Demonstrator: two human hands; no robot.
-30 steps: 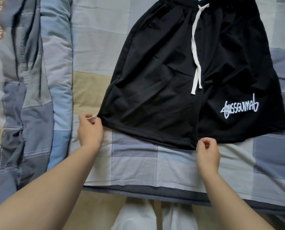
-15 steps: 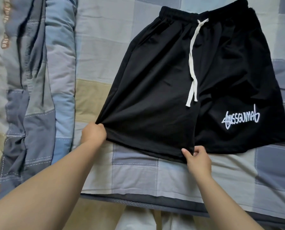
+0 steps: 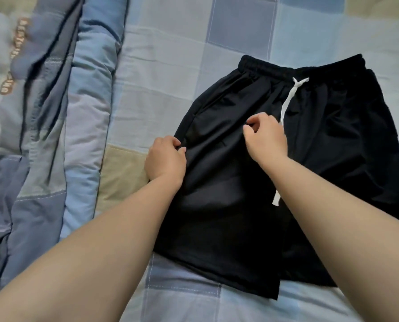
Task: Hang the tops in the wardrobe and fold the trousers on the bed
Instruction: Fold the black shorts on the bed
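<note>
**A:** Where's this at? Checked bed sheet [image 3: 170, 66], black shorts [image 3: 228, 217] lying flat on it, white drawstring [image 3: 285, 105] showing.

**B:** Folding step, I'd say. Left hand [image 3: 164, 159] pinches the left side seam, right hand [image 3: 264, 135] is curled and pinching fabric mid-front. Next up is probably carrying that half across, edges matched.

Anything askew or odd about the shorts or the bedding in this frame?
Nothing damaged or spilled. The black shorts lie flat on the checked sheet but skewed, waistband toward upper right. The white drawstring trails loose down the front. The quilt is bunched along the left. Both hands, left hand and right hand, pinch the fabric.
</note>
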